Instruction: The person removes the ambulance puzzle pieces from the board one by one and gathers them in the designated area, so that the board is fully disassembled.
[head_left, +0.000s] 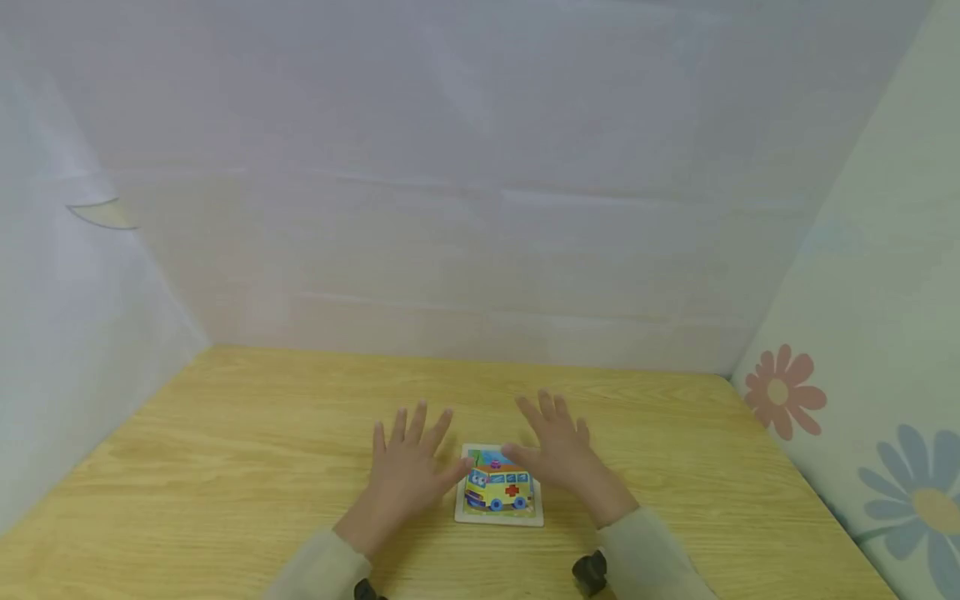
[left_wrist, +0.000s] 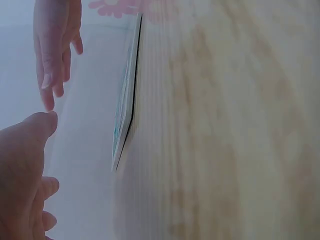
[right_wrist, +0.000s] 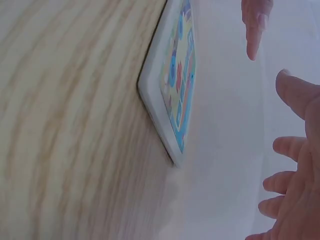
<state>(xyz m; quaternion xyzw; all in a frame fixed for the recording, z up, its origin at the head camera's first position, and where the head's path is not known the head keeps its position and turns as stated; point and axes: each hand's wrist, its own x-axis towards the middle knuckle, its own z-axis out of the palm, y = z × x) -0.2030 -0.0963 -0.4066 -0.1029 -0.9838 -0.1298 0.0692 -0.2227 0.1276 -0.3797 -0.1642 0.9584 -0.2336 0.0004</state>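
Note:
A small square picture puzzle (head_left: pixel 498 492) with a pale frame and a yellow cartoon ambulance lies flat on the wooden table. My left hand (head_left: pixel 407 475) hovers at its left side, fingers spread, the thumb over the puzzle's left edge. On the other side my right hand (head_left: pixel 558 447) is held over the top right corner, fingers also spread. Both wrist views show the hands raised above the puzzle, whose frame (right_wrist: pixel 157 120) rests on the wood. Neither hand holds anything.
The wooden table (head_left: pixel 225 467) reaches back to a pale sheet wall (head_left: pixel 480 208). Side walls stand left and right; the right one carries a red flower (head_left: pixel 777 392) and a blue flower (head_left: pixel 918 492). Dark wrist devices (head_left: pixel 590 573) sit by the sleeves.

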